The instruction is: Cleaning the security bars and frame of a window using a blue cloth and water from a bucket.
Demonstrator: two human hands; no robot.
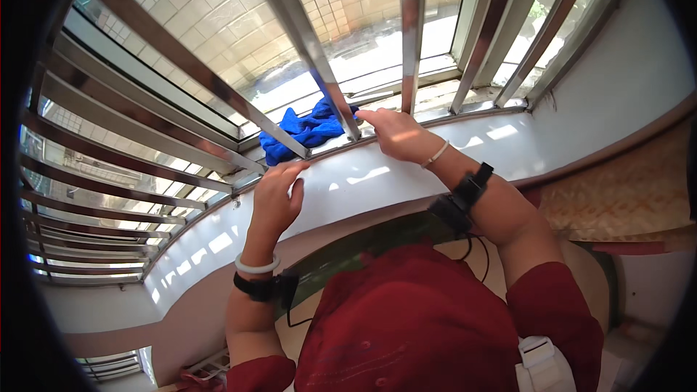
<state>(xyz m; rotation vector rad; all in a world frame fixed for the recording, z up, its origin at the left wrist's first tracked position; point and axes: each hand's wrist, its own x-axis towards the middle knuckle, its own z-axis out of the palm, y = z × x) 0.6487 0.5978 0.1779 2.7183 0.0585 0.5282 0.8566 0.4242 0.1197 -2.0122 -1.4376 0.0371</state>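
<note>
A crumpled blue cloth [307, 129] lies on the window ledge [381, 102], around and behind the feet of two metal window bars [321, 60]. My right hand [396, 132] is at the bars just right of the cloth, its index finger reaching toward the cloth's right end; whether the fingers pinch anything is hidden. Just below the cloth's left end, my left hand [276, 191] rests its fingertips at the sill's inner edge, thumb apart, with nothing seen in it. Both wrists bear bracelets, and black straps with cables sit on the forearms.
Upright metal bars run along the curved-looking window on the left and right. Below them is a white sill [348, 179] with patches of sunlight. A patterned brown surface [626, 190] is at the right. Outside stands a tiled wall [234, 16].
</note>
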